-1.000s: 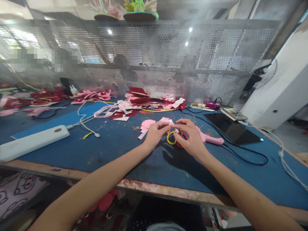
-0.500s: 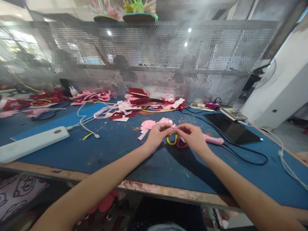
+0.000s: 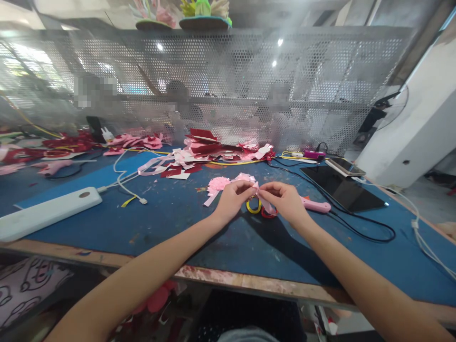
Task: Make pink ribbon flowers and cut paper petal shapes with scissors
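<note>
Item: pink ribbon [image 3: 256,186], which I pinch between thumb and fingers of left hand [image 3: 230,199] and right hand [image 3: 287,202], presumably steadying its fold. Item: yellow loop [image 3: 253,208], beneath the fingertips, probably parked within reach.

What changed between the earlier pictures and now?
The right hand, spread open one second ago, now pinches the pink ribbon beside the left hand, which kept its pinch. The yellow loop and pink tool handle stayed put.
</note>
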{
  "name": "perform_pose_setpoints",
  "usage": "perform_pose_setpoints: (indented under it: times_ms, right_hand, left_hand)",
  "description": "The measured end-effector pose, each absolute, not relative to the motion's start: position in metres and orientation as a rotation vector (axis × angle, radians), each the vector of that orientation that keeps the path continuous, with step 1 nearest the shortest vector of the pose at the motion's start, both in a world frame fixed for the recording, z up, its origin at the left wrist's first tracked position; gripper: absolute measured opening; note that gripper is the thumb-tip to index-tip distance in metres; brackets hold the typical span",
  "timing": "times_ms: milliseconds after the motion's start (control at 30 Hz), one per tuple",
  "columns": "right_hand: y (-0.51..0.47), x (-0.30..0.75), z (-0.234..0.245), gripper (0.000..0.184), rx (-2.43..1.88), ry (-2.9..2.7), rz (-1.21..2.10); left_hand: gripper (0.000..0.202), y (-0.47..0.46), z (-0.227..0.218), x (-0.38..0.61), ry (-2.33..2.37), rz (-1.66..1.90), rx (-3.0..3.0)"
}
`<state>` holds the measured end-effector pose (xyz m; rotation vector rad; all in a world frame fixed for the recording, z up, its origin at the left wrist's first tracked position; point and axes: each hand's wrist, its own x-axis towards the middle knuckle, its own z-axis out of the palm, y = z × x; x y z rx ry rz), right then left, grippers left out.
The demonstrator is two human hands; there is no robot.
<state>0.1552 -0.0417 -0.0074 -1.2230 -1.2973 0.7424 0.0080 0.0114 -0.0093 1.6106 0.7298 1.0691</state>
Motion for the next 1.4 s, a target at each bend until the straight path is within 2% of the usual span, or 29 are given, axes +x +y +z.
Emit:
perform_pose_setpoints:
  times_ms: [200,500,1167,1400]
  right_hand:
    - [-0.0399,0.1567,-0.0076,0.022,-1.221,-1.306,0.826]
    - [-0.0441,0.1553,-0.0022,0.017,-1.280,-1.330,0.781]
    - [-0.0429,0.1552,-0.0033,0.022,-1.255,-1.247,0.772]
    - [-0.0370,0.1573,-0.0111,0.026,-1.108,-0.979,1.108]
  left_hand:
    - [0.022,0.0104,-0.0071,0.0078,0.745,1.093,1.721]
    - [0.023,0.0100,-0.0086,0.0080,0.725,1.045,1.695]
    - [0.025,0.0047,-0.0091,0.0102,0.718,0.977,1.524]
    - [0.025,0.0068,-0.0112,0.0110,0.697,0.940,1.399]
